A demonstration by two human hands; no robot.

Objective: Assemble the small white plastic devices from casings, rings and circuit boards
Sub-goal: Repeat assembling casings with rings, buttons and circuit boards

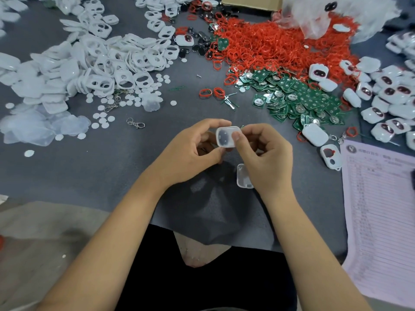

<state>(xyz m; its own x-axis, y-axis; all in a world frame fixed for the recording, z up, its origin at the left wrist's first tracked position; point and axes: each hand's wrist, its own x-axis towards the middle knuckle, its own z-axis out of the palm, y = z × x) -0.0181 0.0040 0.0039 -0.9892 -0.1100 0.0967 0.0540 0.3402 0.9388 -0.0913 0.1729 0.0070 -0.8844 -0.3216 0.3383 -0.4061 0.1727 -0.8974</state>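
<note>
A: Casing half (225,136), translucent white, hollow side up. Held above the near edge of the grey table (157,140), between both hands.

B: Handling?

A: Light, thin-walled, probably stiff but it could flex; smooth, so likely slippery. Best taken by the rim edges, not the inner pegs.

B: Left hand (193,149)?

A: Fingers curled round the casing's left side, thumb below, wrist angled inward.

B: Right hand (265,153)?

A: Thumb and forefinger pinch its right edge, thumb tip pressed on the rim. A second clear piece (243,176) sits under that palm; can't tell whether it's gripped or lying on the table.

B: Supplies?

A: Circuit boards (298,97) and red rings (269,43) ahead-right, white casings (101,63) left, finished devices (390,104) far right.
</note>
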